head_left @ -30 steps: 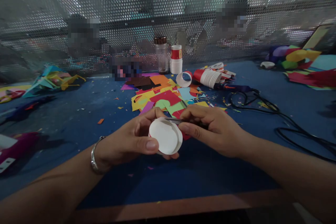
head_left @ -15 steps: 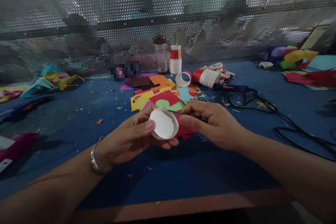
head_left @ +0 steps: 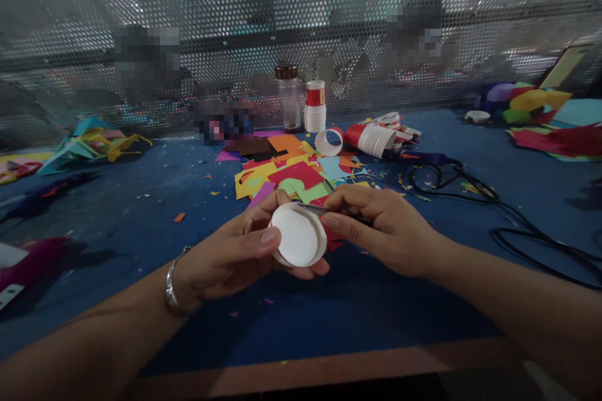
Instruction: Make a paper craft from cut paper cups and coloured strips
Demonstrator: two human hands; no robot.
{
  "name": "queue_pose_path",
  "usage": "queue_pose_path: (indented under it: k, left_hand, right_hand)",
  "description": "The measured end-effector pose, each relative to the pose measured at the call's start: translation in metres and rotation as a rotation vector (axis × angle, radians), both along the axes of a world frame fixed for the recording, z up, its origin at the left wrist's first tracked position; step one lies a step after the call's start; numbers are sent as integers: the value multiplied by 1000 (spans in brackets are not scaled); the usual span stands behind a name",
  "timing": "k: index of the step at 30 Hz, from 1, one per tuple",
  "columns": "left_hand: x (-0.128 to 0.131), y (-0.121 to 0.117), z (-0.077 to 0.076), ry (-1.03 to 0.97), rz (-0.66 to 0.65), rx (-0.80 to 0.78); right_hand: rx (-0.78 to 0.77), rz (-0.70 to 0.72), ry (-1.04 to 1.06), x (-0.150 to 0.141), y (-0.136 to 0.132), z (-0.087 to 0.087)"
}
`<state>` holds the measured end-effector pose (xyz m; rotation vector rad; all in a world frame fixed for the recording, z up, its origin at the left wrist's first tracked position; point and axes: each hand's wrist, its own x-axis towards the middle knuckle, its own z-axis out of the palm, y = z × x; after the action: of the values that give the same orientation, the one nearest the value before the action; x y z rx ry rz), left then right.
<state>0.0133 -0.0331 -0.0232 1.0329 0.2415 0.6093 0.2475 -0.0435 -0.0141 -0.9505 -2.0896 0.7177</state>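
My left hand (head_left: 256, 241) is closed on the cut-down base of a paper cup (head_left: 297, 237), thumb at its left edge and fingers beneath. The white round bottom faces me, with a low white wall around it and a bit of red at the left. In my right hand (head_left: 380, 225) is a pair of scissors (head_left: 314, 207). Its thin metal blades lie against the upper rim of the cup base, while the handles are mostly hidden by my fingers. Scraps of coloured paper (head_left: 296, 175) lie just beyond both hands.
Behind the scraps stand a clear bottle (head_left: 290, 103) and a stack of paper cups (head_left: 315, 106). A cup ring (head_left: 328, 142) and a toppled cup stack (head_left: 371, 139) lie nearby. A black cable (head_left: 489, 191) runs along the right. Perforated metal (head_left: 263, 6) borders the far side.
The cup base has shifted slightly down and right with my left hand. My right hand has lowered a little, the scissors staying at the cup's upper rim.
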Motion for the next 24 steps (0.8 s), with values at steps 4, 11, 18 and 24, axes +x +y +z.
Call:
queue_pose_path:
  k: [4, 11, 18, 24]
  left_hand:
    - [1, -1, 0, -29, -20, -38]
    - [3, -2, 0, -55, -61, -94]
    - [4, -2, 0, -83, -70, -140]
    - [4, -2, -3, -95, -99, -122]
  right_hand:
    - [1, -1, 8, -1, -1, 0]
    - [-12, 28, 26, -1, -2, 2]
    - [15, 21, 27, -2, -3, 2]
    - [4, 36, 38, -2, -4, 1]
